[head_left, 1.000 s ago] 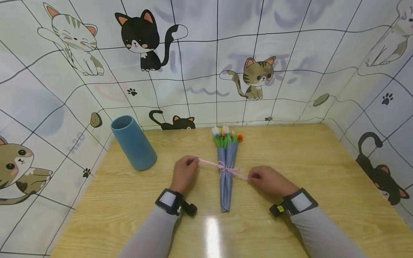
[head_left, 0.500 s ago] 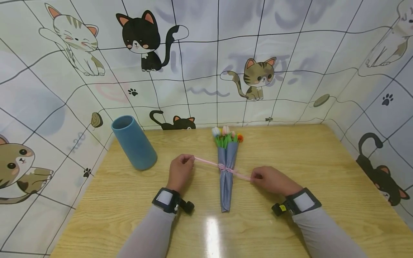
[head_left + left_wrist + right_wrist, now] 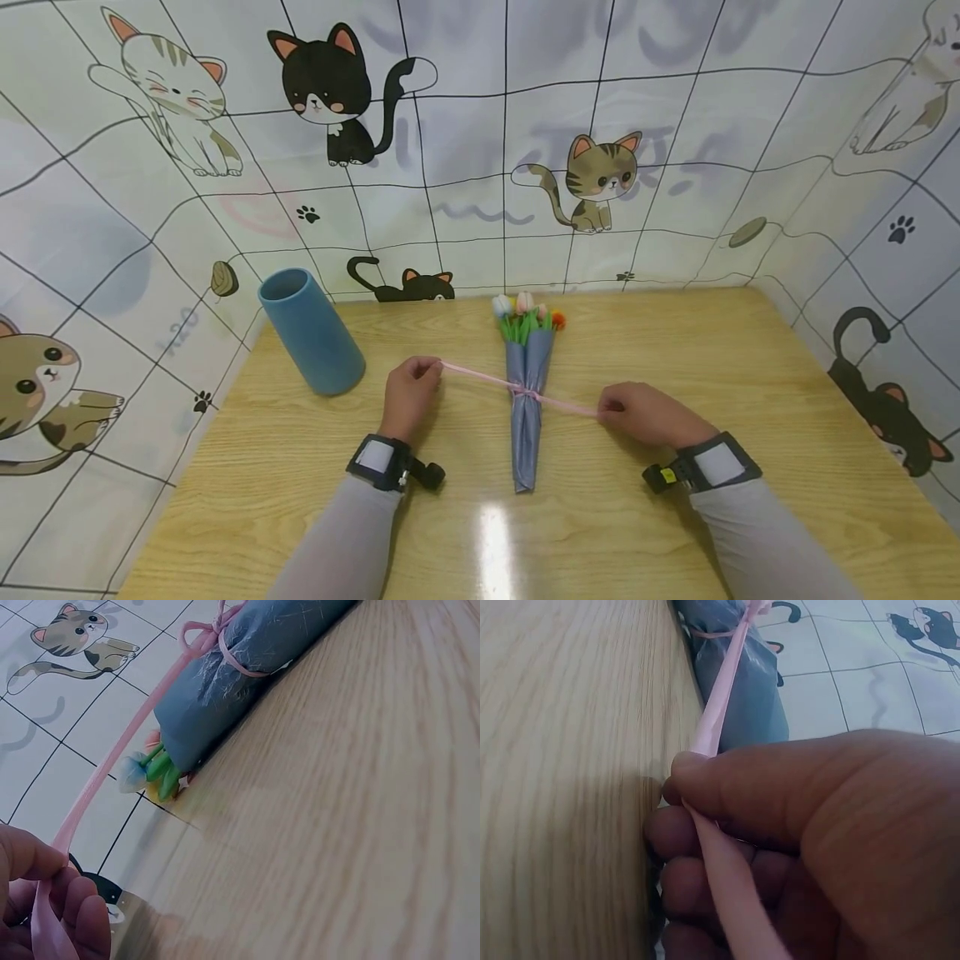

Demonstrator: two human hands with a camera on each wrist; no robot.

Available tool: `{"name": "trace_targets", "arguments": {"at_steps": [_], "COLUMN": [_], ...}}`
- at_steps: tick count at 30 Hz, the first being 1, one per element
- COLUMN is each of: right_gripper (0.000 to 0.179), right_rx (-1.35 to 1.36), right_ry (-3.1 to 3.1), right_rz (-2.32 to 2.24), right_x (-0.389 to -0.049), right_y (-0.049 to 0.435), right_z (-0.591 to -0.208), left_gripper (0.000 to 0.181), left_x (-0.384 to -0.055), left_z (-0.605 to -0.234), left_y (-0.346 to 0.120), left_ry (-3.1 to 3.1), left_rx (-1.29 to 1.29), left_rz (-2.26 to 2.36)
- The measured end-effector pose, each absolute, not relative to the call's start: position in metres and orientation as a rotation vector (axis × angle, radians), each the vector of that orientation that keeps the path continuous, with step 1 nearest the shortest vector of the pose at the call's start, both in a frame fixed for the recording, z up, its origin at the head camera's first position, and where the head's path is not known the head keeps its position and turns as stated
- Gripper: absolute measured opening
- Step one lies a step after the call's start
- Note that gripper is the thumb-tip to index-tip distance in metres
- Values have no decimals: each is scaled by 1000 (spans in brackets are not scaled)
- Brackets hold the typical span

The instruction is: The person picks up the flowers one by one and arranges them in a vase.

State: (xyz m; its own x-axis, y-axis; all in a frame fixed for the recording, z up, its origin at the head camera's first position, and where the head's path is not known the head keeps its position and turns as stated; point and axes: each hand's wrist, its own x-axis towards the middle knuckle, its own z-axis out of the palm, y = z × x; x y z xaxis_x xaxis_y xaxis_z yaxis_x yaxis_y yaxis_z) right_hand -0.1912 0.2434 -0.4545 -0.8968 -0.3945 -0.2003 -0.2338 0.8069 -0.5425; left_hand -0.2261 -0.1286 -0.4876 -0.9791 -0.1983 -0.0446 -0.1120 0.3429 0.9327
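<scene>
A bouquet [image 3: 527, 433] of tulips in blue-grey wrapping lies on the table, its blooms [image 3: 525, 305] toward the back wall. Around its middle runs a pink ribbon [image 3: 480, 374], knotted at the front, with a small loop at the knot in the left wrist view. My left hand [image 3: 409, 398] pinches one ribbon end between thumb and forefinger, left of the bouquet. On the other side my right hand [image 3: 651, 414] pinches the opposite end, the tail hanging past the thumb in the right wrist view [image 3: 739, 900]. Both ribbon lengths are stretched nearly straight.
A blue cylindrical vase [image 3: 311, 333] stands upright at the back left of the wooden table [image 3: 675, 350]. Behind the table hangs a white cloth [image 3: 465, 150] with grid lines and cartoon cats, which also covers both sides.
My hands have moved apart, the left one leftward and the right one rightward. The ribbon lengths between them have grown longer and the bow at the knot has shrunk. The bouquet has stayed in place.
</scene>
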Motion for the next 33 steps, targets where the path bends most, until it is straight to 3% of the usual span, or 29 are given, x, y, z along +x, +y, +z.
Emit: {"name": "trace_targets", "arguments": {"at_steps": [5, 12, 15, 25, 33], "right_gripper": [5, 34, 35, 14, 9], "right_rx": [-478, -562, -577, -525, -499], "right_ry": [2756, 2819, 2761, 2750, 2768], "right_rz": [-733, -902, -1020, -1143, -1108], "right_x": [-192, -184, -181, -180, -180], "right_y": [240, 211, 198, 188, 191], "right_z": [-453, -457, -463, -474, -475], "left_gripper": [25, 50, 52, 25, 20], "left_x": [-226, -222, -215, -198, -196], "left_z": [-488, -490, -489, -484, -481], "left_y": [-125, -97, -82, -66, -67], "left_ry": [-2565, -2670, -2736, -2845, -2812], "left_rx": [185, -620, -809, -531, -479], "left_rz": [-1612, -1097, -1080, -1419, -1398]}}
